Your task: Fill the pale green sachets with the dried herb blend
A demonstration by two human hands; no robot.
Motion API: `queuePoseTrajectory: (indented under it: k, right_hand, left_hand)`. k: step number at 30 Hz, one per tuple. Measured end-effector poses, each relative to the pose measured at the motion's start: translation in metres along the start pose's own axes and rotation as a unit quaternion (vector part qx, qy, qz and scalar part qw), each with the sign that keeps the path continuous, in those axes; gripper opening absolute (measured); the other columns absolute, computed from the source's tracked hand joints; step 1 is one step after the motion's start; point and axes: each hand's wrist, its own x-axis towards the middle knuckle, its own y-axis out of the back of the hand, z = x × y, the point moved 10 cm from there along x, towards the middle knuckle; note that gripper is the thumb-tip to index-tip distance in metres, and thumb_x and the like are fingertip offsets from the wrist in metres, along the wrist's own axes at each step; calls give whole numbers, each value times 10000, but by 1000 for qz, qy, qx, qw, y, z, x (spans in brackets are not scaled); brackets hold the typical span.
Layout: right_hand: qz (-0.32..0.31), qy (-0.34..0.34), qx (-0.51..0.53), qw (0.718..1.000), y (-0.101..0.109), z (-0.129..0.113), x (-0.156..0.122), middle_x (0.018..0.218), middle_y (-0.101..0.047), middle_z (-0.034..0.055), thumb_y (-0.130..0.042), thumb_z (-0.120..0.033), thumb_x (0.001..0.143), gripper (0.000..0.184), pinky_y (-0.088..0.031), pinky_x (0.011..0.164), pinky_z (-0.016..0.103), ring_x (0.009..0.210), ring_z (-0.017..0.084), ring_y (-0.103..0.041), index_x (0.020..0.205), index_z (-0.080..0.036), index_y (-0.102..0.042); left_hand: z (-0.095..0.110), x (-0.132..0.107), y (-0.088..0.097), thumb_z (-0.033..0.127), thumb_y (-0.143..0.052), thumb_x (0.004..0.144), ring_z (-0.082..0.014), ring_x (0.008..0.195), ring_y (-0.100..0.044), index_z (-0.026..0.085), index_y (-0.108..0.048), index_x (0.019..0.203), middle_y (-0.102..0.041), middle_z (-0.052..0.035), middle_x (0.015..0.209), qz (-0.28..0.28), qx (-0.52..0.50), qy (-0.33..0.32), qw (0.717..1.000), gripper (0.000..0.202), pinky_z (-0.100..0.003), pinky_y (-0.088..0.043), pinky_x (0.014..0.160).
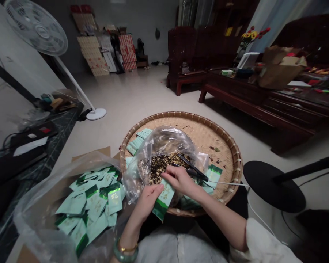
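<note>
Over bamboo tray (208,135), L hand (149,202) pinches green sachet (164,200); R hand (179,180) grips black tool (193,168), prob. scissors

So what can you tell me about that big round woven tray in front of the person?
It is a wide, shallow round tray of pale woven bamboo strips, with a darker rim bound by lashings at intervals. It lies nearly flat, its near edge partly hidden behind the person's arms. A clear plastic bag holding dark dried flakes rests on it, with pale green sachets tucked around the bag. Loose dark bits are scattered across the weave.
</note>
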Motion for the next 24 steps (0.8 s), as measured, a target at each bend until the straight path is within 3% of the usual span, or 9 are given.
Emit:
queuePoseTrajectory:
  k: [4, 7, 10, 12, 14, 17, 19, 21, 24]
  right_hand:
    - [-14, -96, 121, 988, 2, 24, -3, 496, -401, -49, -427, -602, 853, 476, -286, 445, 214, 464, 95, -369, 639, -184, -508]
    - [26, -148, 178, 972, 18, 47, -15, 498, -474, -41, -363, -687, 835, 565, -309, 410, 220, 415, 104, -406, 839, -169, -588]
    - [45, -167, 179, 969, 28, 67, -33, 516, -509, -26, -387, -714, 808, 582, -340, 412, 229, 418, 111, -435, 845, -170, -591]
    - [50, -169, 154, 972, 31, 77, -44, 530, -526, -17, -360, -699, 830, 577, -366, 421, 238, 429, 122, -463, 860, -172, -594]
    - [65, -158, 102, 980, 35, 83, -52, 547, -545, -5, -292, -657, 875, 577, -392, 440, 250, 453, 137, -499, 890, -167, -598]
    - [82, -138, 31, 986, 41, 85, -58, 567, -564, 7, -262, -578, 913, 546, -419, 494, 262, 513, 158, -547, 898, -157, -609]
    - [87, -126, 4, 988, 43, 83, -59, 591, -583, 13, -323, -526, 913, 477, -422, 546, 267, 563, 166, -567, 873, -157, -623]
    - [92, -111, -32, 989, 46, 80, -60, 633, -611, 22, -379, -464, 905, 401, -416, 592, 272, 613, 174, -578, 836, -163, -635]
    - [90, -85, -88, 988, 45, 72, -61, 748, -662, 48, -432, -369, 889, 309, -414, 672, 283, 719, 191, -591, 806, -171, -654]
  left_hand:
    - [-10, -8, 4, 572, -683, 687, -148, 543, -535, 115, -666, 643, -637, -39, 594, 26, -63, 30, 997, 460, -229, -396, 495]
    - [-16, -20, 36, 496, -717, 691, -200, 624, -634, 110, -681, 732, -698, -70, 674, 133, -161, 32, 977, 390, -275, -497, 562]
    - [-19, -52, 104, 336, -603, 827, -197, 797, -686, 146, -674, 901, -728, -67, 817, 347, -294, -26, 890, 216, -296, -549, 740]
    - [-18, -74, 139, 337, -421, 926, -186, 957, -670, 191, -635, 1017, -709, -68, 1017, 426, -355, -75, 828, 274, -336, -529, 873]
    - [-19, -93, 162, 356, -341, 959, -169, 1094, -617, 191, -575, 1104, -626, -100, 1206, 479, -381, -103, 784, 321, -331, -474, 974]
    - [-20, -104, 158, 329, -455, 925, -176, 1195, -553, 155, -509, 1187, -496, -166, 1354, 479, -375, -97, 788, 319, -311, -389, 1062]
    - [-9, -105, 142, 239, -545, 872, -179, 1205, -546, 158, -528, 1186, -527, -147, 1333, 465, -325, -142, 811, 325, -310, -361, 1086]
    - [10, -93, 113, 230, -609, 823, -195, 1210, -543, 173, -572, 1177, -579, -116, 1294, 399, -225, -195, 867, 360, -336, -359, 1090]
    - [28, -60, 51, 291, -602, 815, -228, 1163, -576, 172, -650, 1112, -654, -99, 1212, 250, 38, -200, 947, 324, -393, -402, 1050]
